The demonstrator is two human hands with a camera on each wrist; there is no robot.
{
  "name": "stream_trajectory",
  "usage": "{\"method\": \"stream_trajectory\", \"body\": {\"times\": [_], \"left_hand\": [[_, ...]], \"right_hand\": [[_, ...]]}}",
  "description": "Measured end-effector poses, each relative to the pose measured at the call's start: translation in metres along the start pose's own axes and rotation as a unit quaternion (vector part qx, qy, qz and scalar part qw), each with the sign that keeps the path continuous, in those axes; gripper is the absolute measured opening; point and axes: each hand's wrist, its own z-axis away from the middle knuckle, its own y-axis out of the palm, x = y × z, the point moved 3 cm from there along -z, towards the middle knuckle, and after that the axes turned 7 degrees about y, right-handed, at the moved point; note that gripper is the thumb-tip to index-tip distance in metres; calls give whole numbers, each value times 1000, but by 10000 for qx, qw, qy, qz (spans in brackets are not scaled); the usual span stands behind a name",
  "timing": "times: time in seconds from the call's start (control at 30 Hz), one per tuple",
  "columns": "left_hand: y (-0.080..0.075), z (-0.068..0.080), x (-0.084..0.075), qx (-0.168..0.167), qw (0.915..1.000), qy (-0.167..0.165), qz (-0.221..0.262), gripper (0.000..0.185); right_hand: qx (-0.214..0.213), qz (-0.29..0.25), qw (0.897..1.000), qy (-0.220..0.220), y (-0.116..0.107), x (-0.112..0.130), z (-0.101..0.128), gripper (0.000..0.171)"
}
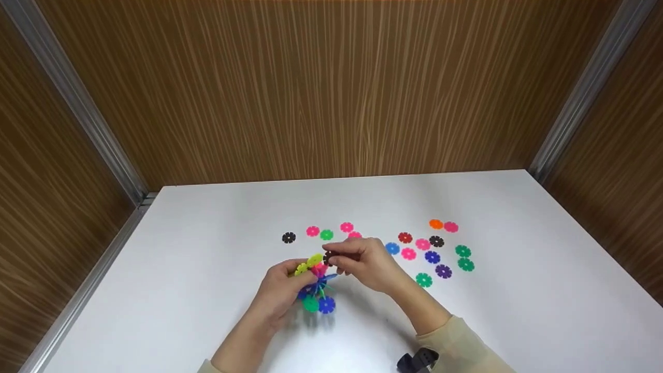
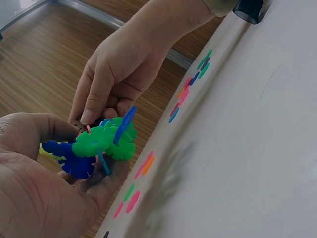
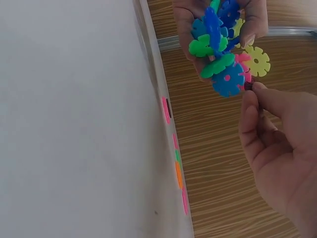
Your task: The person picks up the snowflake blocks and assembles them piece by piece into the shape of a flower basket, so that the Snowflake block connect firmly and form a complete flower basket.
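Over the near middle of the white surface (image 1: 207, 259) I see both hands meeting just above it. My left hand (image 1: 282, 292) has its fingers curled round a cluster of joined snowflake discs (image 1: 315, 282), blue, green, yellow and pink, gripping it from the 8 o'clock side; in the left wrist view the thumb and fingers wrap under the cluster's blue and green pieces. My right hand (image 1: 365, 264) comes in from 3 o'clock, thumb and forefinger pinched tight on a small dark disc (image 1: 328, 257) that touches the cluster's top edge beside a pink piece. Loose discs (image 1: 432, 256) of pink, green, blue, purple, orange and black lie scattered flat on the surface from 12 to 2 o'clock of the hands, well apart from the cluster.
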Motion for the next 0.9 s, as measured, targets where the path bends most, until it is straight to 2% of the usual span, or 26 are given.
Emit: {"method": "stream_trajectory", "body": {"times": [0.2,0.47,0.77,0.9], "left_hand": [[-1,-1,2,-165,9996,-35,-230,49],[1,-1,3,-505,9973,-117,-523,43],[4,0,4,-357,9971,36,-675,46],[4,0,5,-324,9968,-13,-733,46]], "right_hand": [[-24,68,9999,-117,2,0,-1,23],[-8,271,9996,-42,3,3,0,17],[156,602,9980,80,3,7,1,15],[281,630,9976,25,4,5,1,16]]}}
